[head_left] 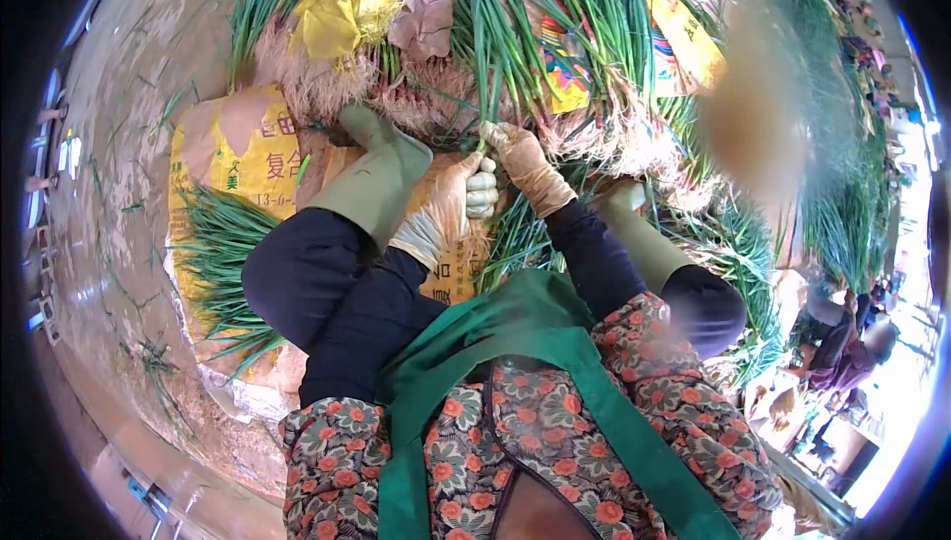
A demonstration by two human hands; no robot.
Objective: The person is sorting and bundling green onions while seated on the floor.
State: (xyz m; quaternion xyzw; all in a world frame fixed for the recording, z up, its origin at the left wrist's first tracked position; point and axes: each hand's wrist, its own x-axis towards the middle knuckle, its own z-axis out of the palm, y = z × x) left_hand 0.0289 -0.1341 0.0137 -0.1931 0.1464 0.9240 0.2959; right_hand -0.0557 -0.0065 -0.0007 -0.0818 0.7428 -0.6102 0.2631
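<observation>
My left hand (454, 201), in a pale soiled glove, is closed, with its fingers curled in and its thumb up against a spring onion (487, 104). Close beside it, my gloved right hand (522, 163) pinches the same spring onion near its lower part. Long green leaves rise from there away from me. Just beyond both hands lies a thick pile of spring onions (584, 35), their pale, hairy roots pointing toward me. The stalk's lower end is hidden by my fingers.
My booted legs are bent on either side. A yellow printed sack (238, 149) lies at left with loose spring onions (223, 253) on it. A yellow plastic bag (347, 7) rests on the pile. More spring onions (733, 253) lie at right, with other people beyond. A blurred smear covers part of the right side.
</observation>
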